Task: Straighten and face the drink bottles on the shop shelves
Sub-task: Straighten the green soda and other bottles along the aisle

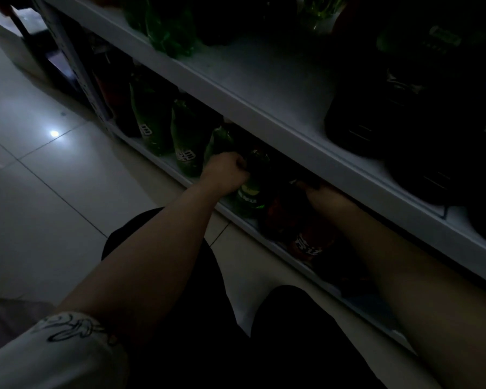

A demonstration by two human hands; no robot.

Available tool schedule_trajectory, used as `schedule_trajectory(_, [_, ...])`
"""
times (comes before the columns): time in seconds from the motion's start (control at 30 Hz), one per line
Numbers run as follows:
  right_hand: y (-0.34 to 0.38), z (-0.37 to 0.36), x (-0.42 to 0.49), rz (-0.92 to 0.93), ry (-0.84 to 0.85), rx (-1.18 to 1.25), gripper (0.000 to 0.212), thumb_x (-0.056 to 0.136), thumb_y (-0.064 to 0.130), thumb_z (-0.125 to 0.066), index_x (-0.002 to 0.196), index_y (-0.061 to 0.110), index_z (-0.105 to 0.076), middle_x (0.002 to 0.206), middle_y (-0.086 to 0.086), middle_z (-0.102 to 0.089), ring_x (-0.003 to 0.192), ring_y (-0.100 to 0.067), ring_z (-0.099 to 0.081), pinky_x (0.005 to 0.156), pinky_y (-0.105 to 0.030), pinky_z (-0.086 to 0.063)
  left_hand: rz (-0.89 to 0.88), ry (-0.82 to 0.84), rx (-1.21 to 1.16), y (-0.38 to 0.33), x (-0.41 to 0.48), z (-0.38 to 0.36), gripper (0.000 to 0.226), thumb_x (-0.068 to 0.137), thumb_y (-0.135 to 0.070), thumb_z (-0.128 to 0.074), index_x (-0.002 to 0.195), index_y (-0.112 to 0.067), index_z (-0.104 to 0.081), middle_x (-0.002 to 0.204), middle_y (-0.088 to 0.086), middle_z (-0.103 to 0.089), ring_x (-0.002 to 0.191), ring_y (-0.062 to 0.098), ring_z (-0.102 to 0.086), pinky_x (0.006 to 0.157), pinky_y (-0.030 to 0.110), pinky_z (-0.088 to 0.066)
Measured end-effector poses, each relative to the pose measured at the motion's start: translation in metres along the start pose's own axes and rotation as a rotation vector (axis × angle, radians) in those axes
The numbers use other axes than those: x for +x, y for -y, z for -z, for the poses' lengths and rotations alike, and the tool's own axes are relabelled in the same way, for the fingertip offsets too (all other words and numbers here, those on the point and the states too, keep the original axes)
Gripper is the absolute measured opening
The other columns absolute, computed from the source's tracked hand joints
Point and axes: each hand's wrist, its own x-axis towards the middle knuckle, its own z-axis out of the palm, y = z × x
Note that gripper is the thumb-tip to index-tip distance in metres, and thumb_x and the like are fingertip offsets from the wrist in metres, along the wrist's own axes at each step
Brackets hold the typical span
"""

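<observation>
The scene is very dim. On the bottom shelf point(180, 175) stands a row of green drink bottles point(185, 138). My left hand point(226, 171) grips the upper part of a dark green bottle point(250, 192) with a yellow-green label. My right hand point(317, 189) reaches under the shelf above, behind a red-labelled bottle point(306, 242); its fingers are hidden in the dark. Further red and dark bottles stand to the left of the green ones.
The middle shelf board point(264, 88) carries green bottles point(169, 29) at the left and dark packs point(376, 113) at the right. A tiled floor point(54, 178) with a light reflection lies to the left. My knees in dark trousers are below the shelf edge.
</observation>
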Motion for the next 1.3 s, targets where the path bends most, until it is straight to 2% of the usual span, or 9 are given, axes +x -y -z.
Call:
schedule_trajectory(0.17, [-0.002, -0.001, 0.012, -0.14, -0.043, 0.231, 0.049, 0.094, 0.033, -0.054, 0.139, 0.02, -0.041, 0.146, -0.006, -0.038, 0.131, -0.023, -0.035, 0.091, -0.015, -0.022, 0.011, -0.064, -0.014, 0.002, 0.002, 0.0, 0.025, 0.078, -0.034, -0.067, 0.097, -0.02, -0.062, 0.1, 0.005, -0.067, 0.093, 0.023, -0.06, 0.069, 0.024, -0.039])
schedule_trajectory(0.33, [0.014, 0.007, -0.012, -0.147, 0.178, 0.036, 0.047, 0.099, 0.036, -0.037, 0.134, 0.006, -0.046, 0.134, -0.017, -0.05, 0.122, -0.033, -0.046, 0.098, -0.035, -0.035, 0.019, -0.038, 0.026, -0.002, -0.002, 0.001, 0.03, 0.083, -0.033, -0.063, 0.104, -0.013, -0.066, 0.106, 0.012, -0.068, 0.1, 0.029, -0.062, 0.076, 0.028, -0.047])
schedule_trajectory(0.43, [0.022, -0.003, -0.046, 0.09, -0.116, -0.3, 0.041, 0.094, 0.042, -0.042, 0.123, 0.015, -0.053, 0.1, -0.011, -0.063, 0.087, -0.03, -0.06, 0.08, -0.041, -0.048, 0.002, -0.13, 0.031, -0.001, -0.006, 0.014, 0.024, 0.084, -0.037, -0.059, 0.095, -0.017, -0.065, 0.1, 0.009, -0.069, 0.095, 0.027, -0.064, 0.074, 0.029, -0.048])
schedule_trajectory(0.53, [0.054, -0.023, -0.068, 0.617, -0.292, -0.422, 0.043, 0.089, 0.036, -0.045, 0.119, 0.011, -0.063, 0.122, -0.013, -0.062, 0.11, -0.031, -0.06, 0.1, -0.035, -0.04, 0.031, -0.361, -0.106, 0.001, -0.009, 0.048, 0.012, 0.081, -0.038, -0.055, 0.084, -0.028, -0.061, 0.084, -0.003, -0.067, 0.081, 0.019, -0.065, 0.065, 0.025, -0.049])
schedule_trajectory(0.63, [0.12, -0.02, -0.058, 1.009, -0.446, -0.17, 0.036, 0.087, 0.034, -0.05, 0.106, 0.013, -0.071, 0.119, -0.002, -0.064, 0.112, -0.015, -0.059, 0.096, -0.025, -0.042, 0.031, -0.761, -0.354, 0.002, -0.003, 0.101, 0.016, 0.074, -0.048, -0.052, 0.086, -0.038, -0.057, 0.082, -0.015, -0.06, 0.079, 0.009, -0.062, 0.066, 0.024, -0.047])
schedule_trajectory(0.73, [0.208, 0.005, -0.024, 0.87, -0.515, 0.151, 0.036, 0.079, 0.043, -0.054, 0.113, 0.031, -0.059, 0.105, 0.015, -0.059, 0.098, 0.003, -0.05, 0.083, -0.01, -0.039, -0.008, -0.921, -0.419, -0.001, 0.02, 0.146, 0.06, 0.07, -0.059, -0.054, 0.121, -0.027, -0.055, 0.112, -0.015, -0.052, 0.105, 0.006, -0.052, 0.085, 0.026, -0.044])
schedule_trajectory(0.83, [0.284, 0.012, 0.015, 0.622, -0.365, 0.394, 0.053, 0.074, 0.049, -0.065, 0.122, 0.033, -0.048, 0.112, 0.013, -0.055, 0.103, -0.003, -0.052, 0.083, -0.024, -0.046, -0.085, -0.704, -0.496, -0.011, 0.044, 0.176, 0.082, 0.073, -0.071, -0.056, 0.142, -0.031, -0.035, 0.142, -0.008, -0.041, 0.129, 0.011, -0.04, 0.102, 0.036, -0.041])
schedule_trajectory(1.07, [0.342, -0.012, 0.063, 0.401, -0.393, 0.46, 0.102, 0.052, 0.06, -0.078, 0.135, 0.015, -0.038, 0.13, -0.008, -0.051, 0.117, -0.026, -0.051, 0.092, -0.036, -0.046, -0.151, -0.828, -0.669, -0.039, 0.058, 0.178, 0.055, 0.073, -0.086, -0.03, 0.11, -0.053, -0.055, 0.107, -0.023, -0.063, 0.098, -0.002, -0.06, 0.086, 0.036, -0.053])
schedule_trajectory(1.3, [0.329, -0.016, 0.078, 0.495, -0.397, 0.5, 0.071, 0.067, 0.043, -0.075, 0.129, 0.02, -0.05, 0.121, -0.004, -0.059, 0.11, -0.021, -0.056, 0.091, -0.033, -0.046, -0.026, -0.995, -0.482, -0.031, 0.063, 0.157, 0.056, 0.074, -0.066, -0.049, 0.115, -0.027, -0.048, 0.111, -0.012, -0.046, 0.1, 0.006, -0.05, 0.087, 0.023, -0.045])
